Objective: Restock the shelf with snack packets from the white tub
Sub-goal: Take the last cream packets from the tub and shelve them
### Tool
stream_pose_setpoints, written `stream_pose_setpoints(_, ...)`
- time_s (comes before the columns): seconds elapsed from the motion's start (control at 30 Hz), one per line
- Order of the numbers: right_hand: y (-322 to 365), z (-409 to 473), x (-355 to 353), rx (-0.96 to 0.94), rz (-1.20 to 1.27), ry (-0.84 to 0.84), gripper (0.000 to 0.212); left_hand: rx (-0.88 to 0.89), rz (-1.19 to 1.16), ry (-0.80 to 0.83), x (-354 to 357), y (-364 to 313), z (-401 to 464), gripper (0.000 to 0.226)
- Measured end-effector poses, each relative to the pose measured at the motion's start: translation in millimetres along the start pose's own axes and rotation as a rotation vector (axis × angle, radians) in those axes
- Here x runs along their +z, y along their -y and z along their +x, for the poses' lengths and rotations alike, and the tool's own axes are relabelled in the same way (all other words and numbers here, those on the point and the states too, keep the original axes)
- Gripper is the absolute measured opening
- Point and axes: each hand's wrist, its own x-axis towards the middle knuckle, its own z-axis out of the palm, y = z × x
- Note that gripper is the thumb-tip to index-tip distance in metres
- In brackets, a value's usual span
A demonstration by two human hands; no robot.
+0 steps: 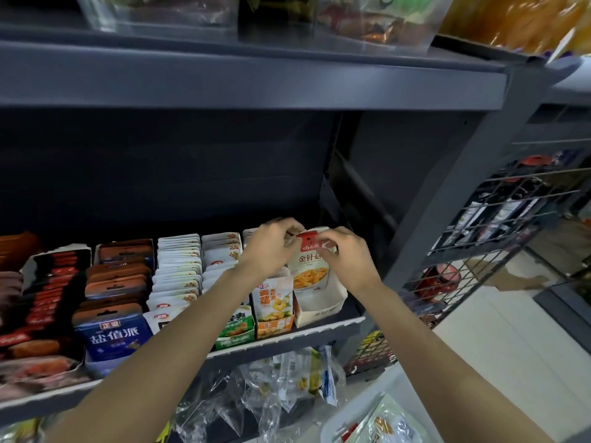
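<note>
A beige snack packet with a red top (309,265) stands upright in a white cardboard display box (323,306) at the right end of the middle shelf (332,326). My left hand (271,247) holds the packet's top from the left, fingers curled over it. My right hand (347,255) pinches the same top from the right. The white tub (361,410) shows at the bottom right, with packets lying in it.
Rows of other snack packets fill display boxes to the left: orange-yellow (273,306), green (238,327), white (177,270) and blue (113,334). A dark shelf board (256,78) hangs overhead. A wire rack (499,225) stands to the right. Clear bags (271,388) hang below.
</note>
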Motion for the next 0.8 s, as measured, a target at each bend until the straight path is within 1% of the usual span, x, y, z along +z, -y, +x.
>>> stream_pose_setpoints(0.1, -3, -40, -15, 0.025, 0.064, -0.029, 0.023, 0.068, 0.008, -0.068, 7, -22, -30, 0.021)
stream_pose_setpoints(0.2, -18, -92, -29, 0.048, 0.091, -0.032, 0.021, 0.118, -0.006, -0.052, 29, -44, -66, 0.020)
stream_pose_setpoints(0.27, -37, -129, -33, 0.113, 0.077, -0.017, 0.020, 0.141, -0.028, 0.023, 55, -58, -91, 0.019)
stream_pose_setpoints(0.33, -66, -166, -29, 0.197, 0.057, 0.003, 0.020, 0.126, -0.069, 0.130, 88, -70, -114, 0.017)
stream_pose_setpoints(0.43, -116, -222, -11, 0.402, 0.045, 0.123, 0.023, 0.036, -0.097, 0.300, 147, -77, -147, 0.018)
stream_pose_setpoints(0.5, -149, -260, 5, 0.527, 0.025, 0.202, 0.022, -0.034, -0.076, 0.411, 188, -76, -168, 0.020)
stream_pose_setpoints(0.6, -185, -312, 26, 0.684, -0.025, 0.328, 0.031, -0.120, 0.066, 0.604, 243, -70, -197, 0.029)
stream_pose_setpoints(0.7, -211, -353, 49, 0.726, -0.081, 0.427, 0.051, -0.121, 0.270, 0.763, 287, -63, -217, 0.042)
stream_pose_setpoints(0.73, -217, -364, 55, 0.723, -0.089, 0.483, 0.061, -0.099, 0.369, 0.815, 299, -60, -222, 0.051)
stream_pose_setpoints(0.8, -225, -384, 63, 0.726, -0.120, 0.625, 0.080, -0.035, 0.581, 0.937, 316, -51, -228, 0.077)
